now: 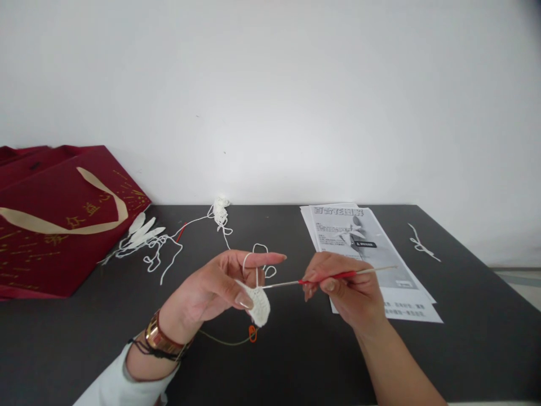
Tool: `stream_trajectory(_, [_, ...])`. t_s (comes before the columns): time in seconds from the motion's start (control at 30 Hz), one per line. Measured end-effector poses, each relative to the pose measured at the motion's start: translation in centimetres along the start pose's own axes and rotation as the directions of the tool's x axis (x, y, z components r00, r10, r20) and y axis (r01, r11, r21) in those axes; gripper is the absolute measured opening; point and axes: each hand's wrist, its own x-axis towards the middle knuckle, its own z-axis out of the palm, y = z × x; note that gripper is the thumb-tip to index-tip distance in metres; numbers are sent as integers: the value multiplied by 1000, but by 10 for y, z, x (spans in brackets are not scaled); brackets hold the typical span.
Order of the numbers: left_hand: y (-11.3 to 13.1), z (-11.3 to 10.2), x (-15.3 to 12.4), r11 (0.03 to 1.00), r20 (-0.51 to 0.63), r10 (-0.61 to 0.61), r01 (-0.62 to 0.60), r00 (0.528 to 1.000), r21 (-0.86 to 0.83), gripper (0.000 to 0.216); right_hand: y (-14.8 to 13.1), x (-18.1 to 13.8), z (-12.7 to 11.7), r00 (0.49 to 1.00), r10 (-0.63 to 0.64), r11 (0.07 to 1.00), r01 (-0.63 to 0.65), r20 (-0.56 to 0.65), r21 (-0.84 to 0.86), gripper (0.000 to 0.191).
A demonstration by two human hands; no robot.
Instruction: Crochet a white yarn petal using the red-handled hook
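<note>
My left hand (220,287) pinches the white crochet piece (260,304) (yarn looped over my forefinger) while my right hand (342,287) grips the crochet hook (329,277).

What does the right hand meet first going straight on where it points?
The small white crocheted piece pinched by the left hand; the thin red-gripped crochet hook in the right hand seems to reach its top edge, though depth is unclear.

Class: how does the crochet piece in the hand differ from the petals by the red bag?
The crochet piece is pinched in the left hand, the hook at its edge; the petals lie on the table. The piece looks rounded, the petals long and narrow. Both are white.
</note>
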Motion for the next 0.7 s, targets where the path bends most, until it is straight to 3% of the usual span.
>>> stream_trajectory(0.17, [1, -2, -1, 997, 60, -6, 1, 998, 79, 63, -1, 1, 0, 998, 63, 994, -62, -14, 88, 9])
stream_trajectory(0.3, [2, 3, -6, 940, 9, 109, -105, 994, 324, 52, 5, 6, 7, 950, 286, 919, -237, -121, 316, 13])
stream_trajectory(0.4, [1, 8, -8, 780, -53, 302, -216, 952, 587, 31, 12, 10, 13, 860, 480, 806, -356, -171, 473, 17])
stream_trajectory(0.5, [-4, 11, -4, 533, -25, 504, -289, 863, 795, 32, 19, 12, 15, 771, 605, 701, -400, -196, 591, 18])
stream_trajectory(0.6, [-10, 12, 2, 331, 48, 612, -310, 790, 891, 44, 23, 11, 17, 749, 626, 683, -394, -216, 615, 19])
stream_trajectory(0.7, [-14, 14, 6, 232, 79, 653, -299, 753, 926, 48, 22, 11, 20, 762, 587, 739, -367, -273, 565, 20])
